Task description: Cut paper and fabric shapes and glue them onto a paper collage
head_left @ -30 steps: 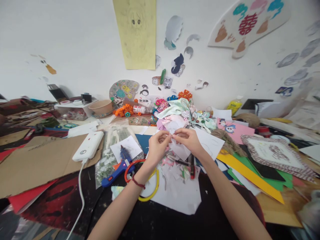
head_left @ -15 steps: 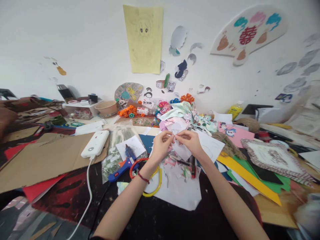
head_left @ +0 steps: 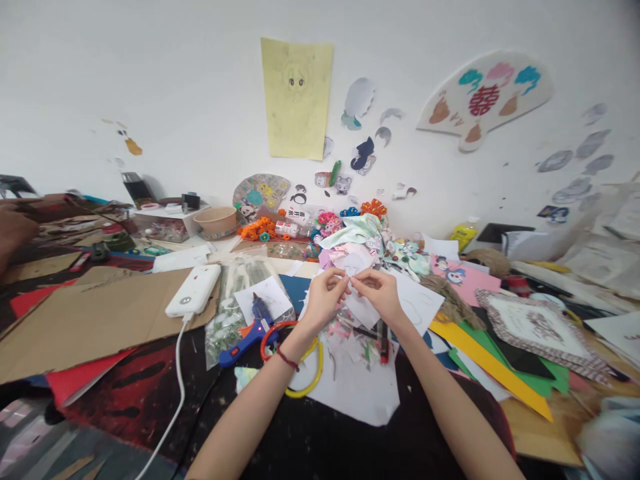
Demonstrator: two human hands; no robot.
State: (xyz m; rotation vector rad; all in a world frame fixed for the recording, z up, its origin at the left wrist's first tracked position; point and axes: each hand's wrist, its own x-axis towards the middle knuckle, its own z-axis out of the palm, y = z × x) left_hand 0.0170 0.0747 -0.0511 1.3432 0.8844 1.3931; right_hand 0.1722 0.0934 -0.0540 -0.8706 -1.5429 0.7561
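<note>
My left hand (head_left: 327, 297) and my right hand (head_left: 381, 293) meet in front of me, thumb and forefinger of each pinched together. Whatever lies between the fingertips is small and pale, and I cannot make it out. Below them, a white sheet (head_left: 367, 400) carries small paper scraps and a slim red-and-black tool (head_left: 384, 347). To the left of my left wrist lies a blue glue gun (head_left: 250, 339) with a small red light, its tip over a white paper square (head_left: 275, 298). A yellow ring (head_left: 319, 373) and a red ring (head_left: 265, 340) sit partly behind my left forearm.
A white power bank (head_left: 194, 291) with a cable rests on brown cardboard (head_left: 100, 313). Behind my hands rises a pile of coloured cloth (head_left: 353, 233). At right are yellow card (head_left: 493, 370) and a framed piece (head_left: 540, 327). Another person's hand (head_left: 17, 233) shows far left.
My view has tilted slightly, so the wall sits lower in the picture. Both hands stay pinched close together, with hardly any visible movement.
</note>
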